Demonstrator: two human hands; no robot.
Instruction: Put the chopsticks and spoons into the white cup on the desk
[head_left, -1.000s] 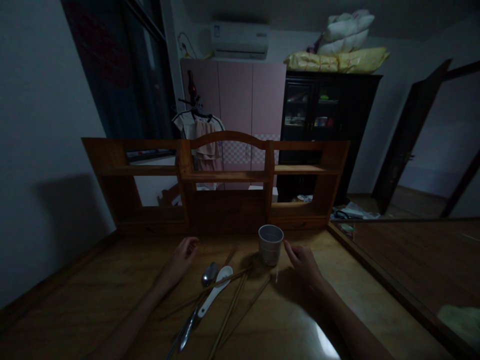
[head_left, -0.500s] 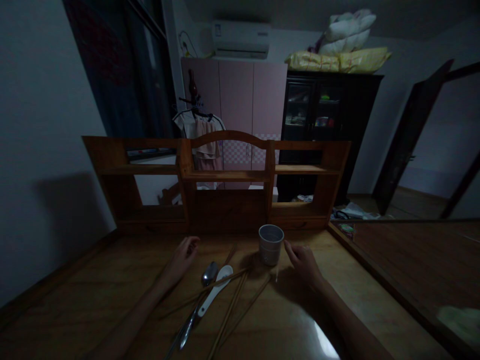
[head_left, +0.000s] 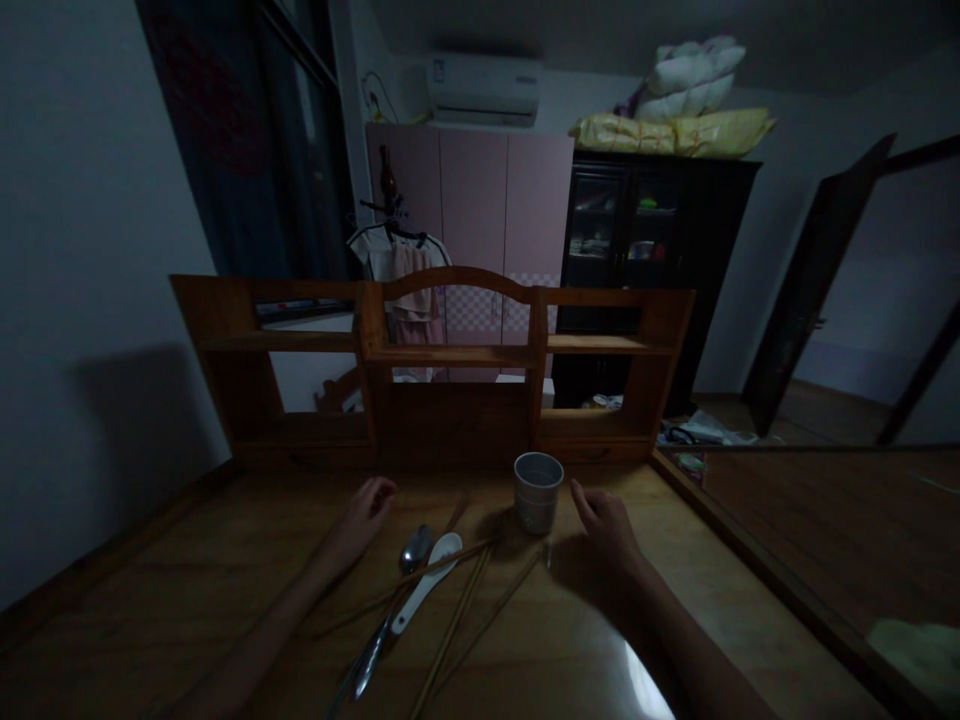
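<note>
My left hand (head_left: 366, 512) rests on the wooden desk left of the utensils, its fingers curled in with nothing visible in them. Right of the cup lies my right hand (head_left: 606, 522), fingers folded and thumb pointing toward the cup without touching it. The grey cup (head_left: 538, 495) stands upright. Between my hands, a white soup spoon (head_left: 427, 585) and a metal spoon (head_left: 416, 548) lie at a slant. Several wooden chopsticks (head_left: 459, 615) are scattered across and beside them, one crossing over the white spoon.
A wooden shelf unit (head_left: 457, 425) runs along the desk's back edge. The desk's raised right edge (head_left: 750, 565) borders a brown wooden surface (head_left: 817, 510). A wall (head_left: 127, 400) rises on the left. Behind the shelf stand a pink wardrobe (head_left: 472, 200) and a dark cabinet (head_left: 694, 230).
My right hand is slightly farther from the cup, leaving a wider gap. The view has shifted a little; my left hand, the cup and the utensils stay in place.
</note>
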